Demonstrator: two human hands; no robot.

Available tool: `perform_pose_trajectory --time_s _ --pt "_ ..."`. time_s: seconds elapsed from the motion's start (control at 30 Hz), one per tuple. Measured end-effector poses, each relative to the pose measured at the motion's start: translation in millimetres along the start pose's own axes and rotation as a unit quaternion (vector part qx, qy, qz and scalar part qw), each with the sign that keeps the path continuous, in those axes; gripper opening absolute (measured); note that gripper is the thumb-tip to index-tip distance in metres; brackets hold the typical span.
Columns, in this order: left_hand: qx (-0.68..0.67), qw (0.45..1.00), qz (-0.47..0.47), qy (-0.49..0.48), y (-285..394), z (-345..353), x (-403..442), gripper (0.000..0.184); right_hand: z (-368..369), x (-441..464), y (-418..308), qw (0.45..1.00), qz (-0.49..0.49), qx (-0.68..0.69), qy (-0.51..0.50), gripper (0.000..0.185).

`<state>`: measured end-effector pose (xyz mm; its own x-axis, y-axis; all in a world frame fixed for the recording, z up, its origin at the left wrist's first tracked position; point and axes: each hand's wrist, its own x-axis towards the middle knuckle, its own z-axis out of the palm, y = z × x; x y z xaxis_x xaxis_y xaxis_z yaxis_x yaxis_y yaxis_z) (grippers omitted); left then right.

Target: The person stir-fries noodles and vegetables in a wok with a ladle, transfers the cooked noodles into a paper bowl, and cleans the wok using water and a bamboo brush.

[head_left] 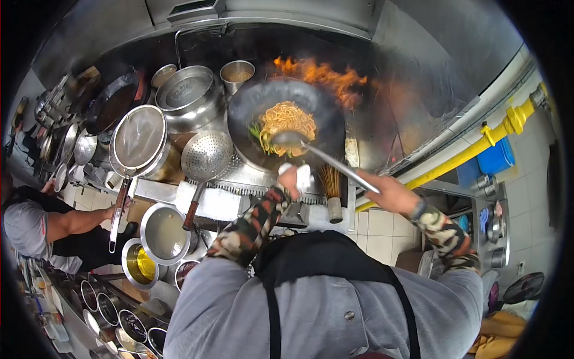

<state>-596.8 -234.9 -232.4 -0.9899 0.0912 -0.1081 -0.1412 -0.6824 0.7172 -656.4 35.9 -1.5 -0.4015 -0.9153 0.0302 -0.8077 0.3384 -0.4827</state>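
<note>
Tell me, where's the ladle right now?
In the head view, the ladle is near the centre: its bowl is inside the wok, at the noodles, and its handle slants rightward into the right hand.

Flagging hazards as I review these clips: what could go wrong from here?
Flames rise by the far rim of the wok; a flare-up might scorch the noodles.
The left hand, with a white cloth, is close to the wok's near rim and could get burned.
The right hand holds the ladle against the noodles; a hard stroke might spill some.
</note>
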Motion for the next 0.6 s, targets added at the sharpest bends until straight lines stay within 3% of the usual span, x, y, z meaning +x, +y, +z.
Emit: perform_pose_trajectory --time_s 0.07,0.1,0.17,0.2,0.23,0.37,0.4,0.43,0.47,0.53,0.57,0.6 --pt "-0.176 0.968 -0.129 0.126 31 62 -34 0.025 -11 -18 8 0.996 -0.049 -0.032 -0.06 0.063" --pt "-0.171 0.968 -0.135 0.126 34 62 -32 0.025 -8 -14 6 0.997 -0.045 -0.028 -0.056 0.063" --pt "-0.224 0.96 -0.102 0.13 36 53 -32 0.024 9 11 -9 0.979 0.144 -0.094 -0.107 0.062" --pt "-0.268 0.957 -0.085 0.076 21 25 -25 0.024 16 29 -13 0.974 0.17 -0.104 -0.104 0.061" --pt "-0.243 0.968 -0.014 0.064 4 11 -24 0.023 26 43 -7 0.975 0.169 -0.103 -0.103 0.061" --pt "-0.251 0.957 -0.059 0.132 -69 24 -61 0.027 44 58 3 0.976 0.17 -0.136 -0.009 0.06" --pt "-0.154 0.973 -0.073 0.155 -81 31 -76 0.021 41 55 0 0.977 0.153 -0.148 0.022 0.06" --pt "-0.201 0.962 -0.129 0.136 -68 50 -90 0.021 34 51 -3 0.977 0.155 -0.147 0.026 0.06" --pt "-0.041 0.991 -0.05 0.116 -88 25 -79 0.02 24 43 -6 0.981 0.148 -0.123 -0.002 0.061" --pt "-0.062 0.992 -0.018 0.106 -69 27 -70 0.021 4 27 -18 0.981 0.165 -0.075 -0.067 0.061" --pt "-0.24 0.962 -0.063 0.117 -14 50 -63 0.021 -2 16 -18 0.981 0.167 -0.074 -0.071 0.061" --pt "-0.197 0.973 -0.058 0.1 7 35 -50 0.022 -9 6 -17 0.986 0.127 -0.061 -0.084 0.061"
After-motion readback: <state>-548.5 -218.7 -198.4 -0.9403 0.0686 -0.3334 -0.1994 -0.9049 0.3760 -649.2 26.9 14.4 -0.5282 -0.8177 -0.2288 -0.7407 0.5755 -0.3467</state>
